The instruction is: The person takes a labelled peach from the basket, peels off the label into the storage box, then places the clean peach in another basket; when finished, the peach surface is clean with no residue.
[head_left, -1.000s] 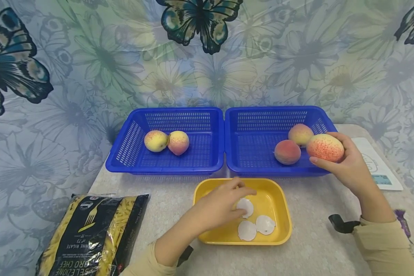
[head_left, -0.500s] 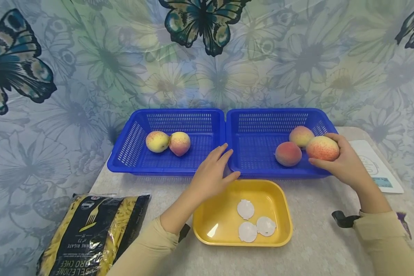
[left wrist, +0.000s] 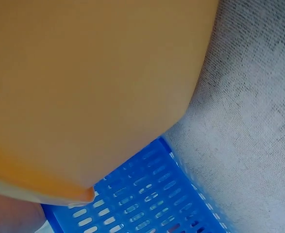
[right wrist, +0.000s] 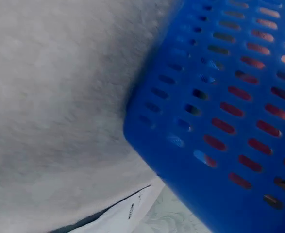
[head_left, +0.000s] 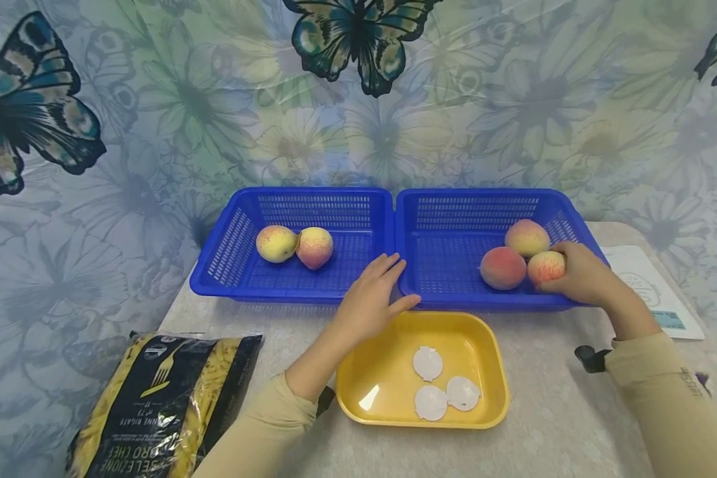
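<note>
Fruit (head_left: 546, 268) is grasped by the right hand (head_left: 582, 272) from its right side, likely because a peach (head_left: 503, 268) crowds its left; the left hand (head_left: 367, 299), grip released, perhaps steadies the left basket (head_left: 275, 292).

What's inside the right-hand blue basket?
A red fruit, a paler one behind it, and a speckled one held by the right hand, which hides part of it. What's beneath them can't be seen.
</note>
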Available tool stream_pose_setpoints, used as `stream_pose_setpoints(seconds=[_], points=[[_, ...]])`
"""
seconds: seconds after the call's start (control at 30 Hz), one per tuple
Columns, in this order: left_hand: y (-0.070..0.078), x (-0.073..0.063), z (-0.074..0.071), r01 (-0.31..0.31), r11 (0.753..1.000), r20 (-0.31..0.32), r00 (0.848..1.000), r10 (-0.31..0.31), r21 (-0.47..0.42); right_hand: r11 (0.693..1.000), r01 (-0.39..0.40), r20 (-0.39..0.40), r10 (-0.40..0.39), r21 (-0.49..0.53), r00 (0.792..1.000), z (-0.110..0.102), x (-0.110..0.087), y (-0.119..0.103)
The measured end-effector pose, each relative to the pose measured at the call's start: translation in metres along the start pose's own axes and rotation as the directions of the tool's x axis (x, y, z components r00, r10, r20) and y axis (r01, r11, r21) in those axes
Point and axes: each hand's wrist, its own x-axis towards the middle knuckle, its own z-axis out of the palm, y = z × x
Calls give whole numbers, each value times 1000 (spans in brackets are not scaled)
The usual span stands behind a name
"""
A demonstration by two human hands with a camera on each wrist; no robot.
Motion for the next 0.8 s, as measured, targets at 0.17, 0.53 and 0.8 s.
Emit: stream_pose_setpoints(seconds=[0.17, 0.53, 0.8], points=[[-2, -1, 1, 3, 1000, 4, 1000, -3, -2, 996, -47, 86, 54, -77, 995, -2, 5, -5], [-3, 0, -3, 6, 999, 9, 1000, -5, -44, 989, -95, 164, 113, -111, 980, -5, 8, -11], [-12, -12, -13, 33, 995, 0, 999, -33, -97, 993, -104, 110, 110, -63, 988, -15, -7, -40]])
